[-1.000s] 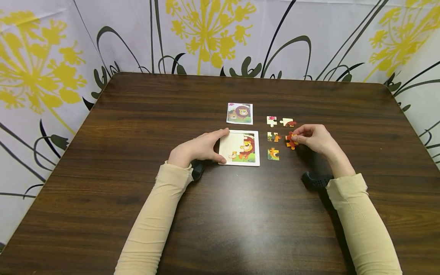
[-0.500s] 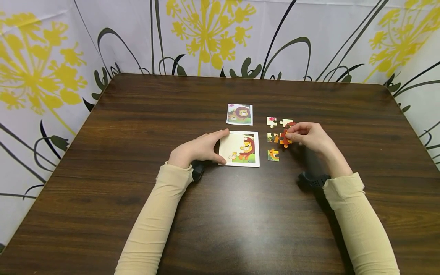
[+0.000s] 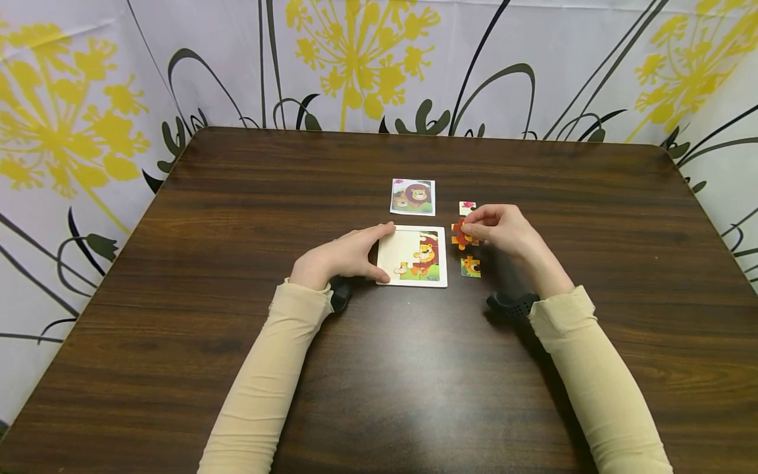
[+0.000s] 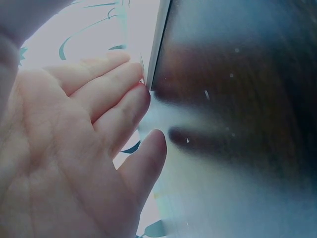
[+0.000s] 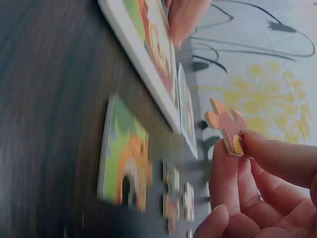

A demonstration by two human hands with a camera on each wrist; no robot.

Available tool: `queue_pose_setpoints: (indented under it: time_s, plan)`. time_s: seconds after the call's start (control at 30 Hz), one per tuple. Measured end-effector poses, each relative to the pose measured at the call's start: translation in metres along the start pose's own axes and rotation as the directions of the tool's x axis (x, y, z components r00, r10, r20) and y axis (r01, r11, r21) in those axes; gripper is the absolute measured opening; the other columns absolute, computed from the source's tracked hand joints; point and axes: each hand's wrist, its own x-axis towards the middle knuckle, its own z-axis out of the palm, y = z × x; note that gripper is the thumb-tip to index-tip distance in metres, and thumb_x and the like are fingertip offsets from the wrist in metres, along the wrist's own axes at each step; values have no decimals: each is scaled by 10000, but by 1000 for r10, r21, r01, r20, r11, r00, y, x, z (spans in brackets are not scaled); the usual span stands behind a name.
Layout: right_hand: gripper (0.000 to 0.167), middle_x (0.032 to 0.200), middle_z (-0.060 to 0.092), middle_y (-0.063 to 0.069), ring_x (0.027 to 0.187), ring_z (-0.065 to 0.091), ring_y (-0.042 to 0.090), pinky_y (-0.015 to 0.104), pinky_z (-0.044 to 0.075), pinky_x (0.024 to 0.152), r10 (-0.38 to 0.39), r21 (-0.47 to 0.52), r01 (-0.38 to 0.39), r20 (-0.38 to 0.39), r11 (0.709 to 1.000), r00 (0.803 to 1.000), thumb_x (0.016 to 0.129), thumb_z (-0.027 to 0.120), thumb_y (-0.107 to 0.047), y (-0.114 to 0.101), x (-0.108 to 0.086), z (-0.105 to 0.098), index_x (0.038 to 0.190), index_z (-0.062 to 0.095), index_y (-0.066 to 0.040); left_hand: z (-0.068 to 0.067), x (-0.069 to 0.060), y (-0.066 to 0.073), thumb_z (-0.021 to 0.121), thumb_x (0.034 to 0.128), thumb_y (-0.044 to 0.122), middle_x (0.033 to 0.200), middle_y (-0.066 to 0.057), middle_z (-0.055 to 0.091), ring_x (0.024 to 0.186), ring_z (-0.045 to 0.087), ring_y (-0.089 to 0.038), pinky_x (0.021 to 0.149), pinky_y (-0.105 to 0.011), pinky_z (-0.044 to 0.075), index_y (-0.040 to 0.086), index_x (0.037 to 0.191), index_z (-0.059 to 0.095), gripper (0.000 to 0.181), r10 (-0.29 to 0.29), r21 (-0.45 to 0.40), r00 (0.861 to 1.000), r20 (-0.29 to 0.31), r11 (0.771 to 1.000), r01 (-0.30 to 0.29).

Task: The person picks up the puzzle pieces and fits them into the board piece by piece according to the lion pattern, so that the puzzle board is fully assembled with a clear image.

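In the head view, my left hand (image 3: 346, 255) rests against the left side of a white-rimmed puzzle tray (image 3: 443, 263). Its index fingertip touches near the upper corner, its thumb the lower one; the left wrist view has its fingers nearly straight. My right hand (image 3: 515, 234) pinches a red-and-orange puzzle piece (image 5: 229, 124) between thumb and fingertips, held up off the table just right of the tray. Lion pieces fill the tray's right and lower part; its upper left is bare. Below the held piece lies an orange-and-green piece (image 3: 470, 266); a pink-flowered piece (image 3: 466, 208) lies above.
A square lion picture card (image 3: 413, 197) lies behind the tray. More loose pieces (image 5: 171, 206) show in the right wrist view; in the head view the right hand covers some. Everything is on a dark wooden table (image 3: 284, 184), with a flowered curtain (image 3: 237, 59) behind.
My right hand has moved left with the red-and-orange puzzle piece, from the right of the loose pieces to over them, near the tray. The left hand and tray have stayed in place.
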Motion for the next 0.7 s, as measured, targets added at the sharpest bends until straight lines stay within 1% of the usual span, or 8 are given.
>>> queue_pose_setpoints:
  time_s: [0.2,0.3,0.43,0.57,0.7]
  plan:
    - [260,722,624,-67,690,541,148,255,454,628,4,3,-4,26,1000,1000,870,667,-161,-11,4,17,1030,630,41,1,1,-1,784,758,208,1503,-142,337,1351,367,-257,1133,-387,290,29,1465,279,887,-6,-6,1000,8,1000,6]
    - [233,713,629,-52,674,540,147,254,436,608,3,-10,-2,37,1000,999,868,669,-161,-15,9,26,998,639,30,1,2,-2,784,761,217,1516,-133,317,1370,344,-250,1145,-382,273,35,1472,268,897,-21,-10,1000,17,1000,21]
    - [202,697,642,-45,662,545,130,246,431,594,-18,-25,20,52,999,998,860,675,-147,-20,12,37,965,644,23,1,2,-2,782,762,232,1525,-125,302,1387,322,-249,1152,-382,260,39,1479,257,909,-27,-14,999,21,1000,27]
    - [193,699,649,-27,653,551,111,236,435,588,-28,-14,29,75,999,997,853,683,-140,-24,14,47,954,637,18,1,3,-4,782,761,241,1516,-125,319,1375,339,-254,1146,-387,270,41,1477,261,907,-21,-13,1000,17,1000,21]
    - [188,721,650,14,629,551,134,232,445,553,-10,23,8,91,1000,996,850,690,-141,-25,14,55,947,638,12,2,3,-5,782,761,247,1504,-120,342,1358,361,-256,1139,-388,282,46,1471,273,896,-18,-7,1000,13,1000,18]
